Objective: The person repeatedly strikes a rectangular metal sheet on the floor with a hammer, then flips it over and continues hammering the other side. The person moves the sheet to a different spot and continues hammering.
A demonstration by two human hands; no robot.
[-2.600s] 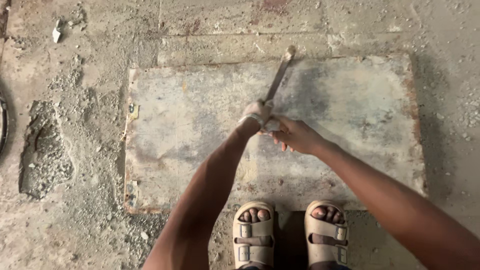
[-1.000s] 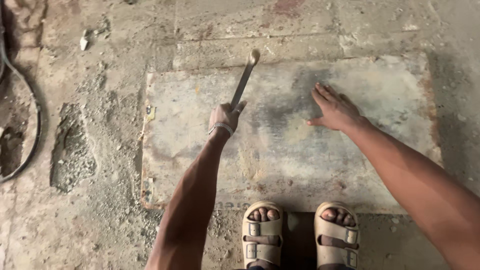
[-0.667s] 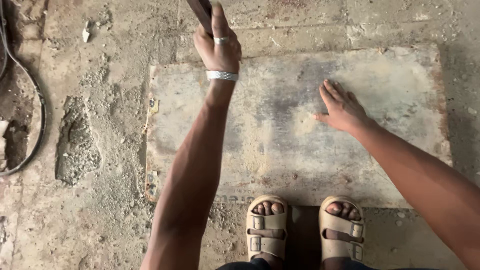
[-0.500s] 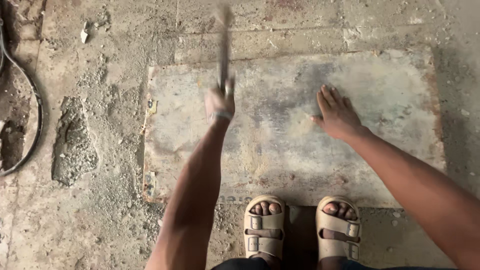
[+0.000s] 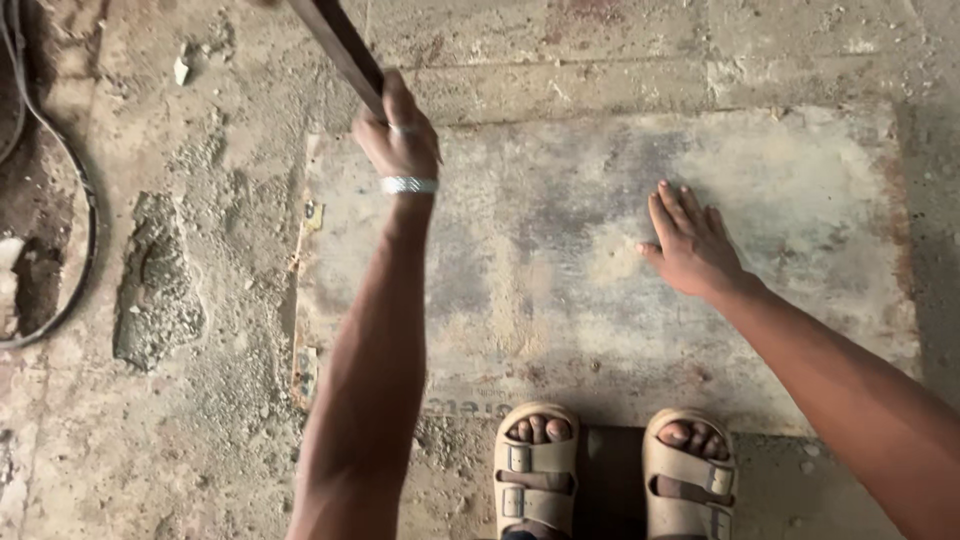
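Two hands, left hand (image 5: 398,135) clenched on dark bar (image 5: 340,45), right hand (image 5: 690,245) flat, fingers spread, on slab (image 5: 560,290)

soft even daylight | faint shadows | sharp, tool slightly blurred

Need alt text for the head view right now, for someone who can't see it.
The left hand grips a raised dark tool handle while the right hand lies flat on a worn, dusty slab. Two sandalled feet stand at its near edge.
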